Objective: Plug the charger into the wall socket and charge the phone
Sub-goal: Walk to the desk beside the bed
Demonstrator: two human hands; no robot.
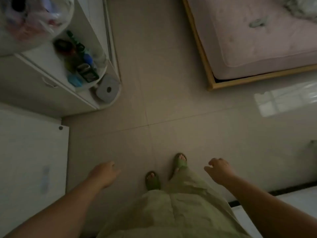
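Observation:
I look straight down at a dim tiled floor. My left hand (104,174) hangs at the lower left, fingers loosely apart and holding nothing. My right hand (218,170) hangs at the lower right, fingers slightly curled and apart, also holding nothing. No charger, phone or wall socket shows in this view. My feet in green slippers (152,180) stand between the hands.
A white rounded corner shelf (109,78) with small bottles and boxes stands at the upper left, with a white cabinet (32,152) below it. A bed with a pink mattress (257,40) in a wooden frame fills the upper right. Bare floor tiles (163,100) lie between them.

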